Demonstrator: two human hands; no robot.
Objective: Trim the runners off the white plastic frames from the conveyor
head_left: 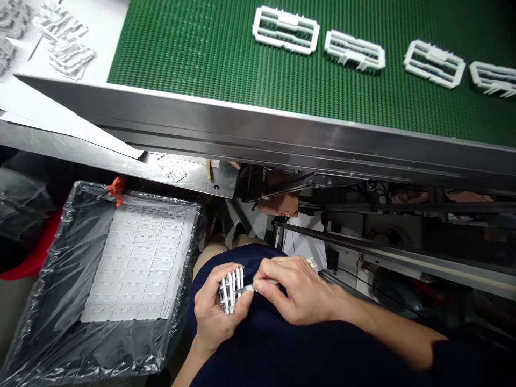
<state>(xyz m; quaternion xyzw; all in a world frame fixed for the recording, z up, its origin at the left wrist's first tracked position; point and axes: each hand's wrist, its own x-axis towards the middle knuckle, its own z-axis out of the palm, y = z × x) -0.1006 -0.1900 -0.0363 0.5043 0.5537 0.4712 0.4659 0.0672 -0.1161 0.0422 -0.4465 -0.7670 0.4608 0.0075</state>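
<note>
My left hand [216, 303] is closed around a white slatted plastic part [231, 288], held tilted above my lap. My right hand [296, 290] pinches a small knife [249, 288] between thumb and fingers. Its thin grey blade reaches the slats of the part, close to my left thumb. Most of the knife's handle is hidden inside my right hand. On the green conveyor belt [193, 51] lie several white plastic frames, among them one frame [286, 29] near the middle and another frame [434, 63] farther right.
At lower left stands a dark bin [52, 301] lined with clear plastic, holding rows of flat white parts [135, 263]. Orange-handled scissors [116, 189] rest at its far rim. The conveyor's metal edge [258, 123] crosses in front of me. More white pieces [70, 54] lie upper left.
</note>
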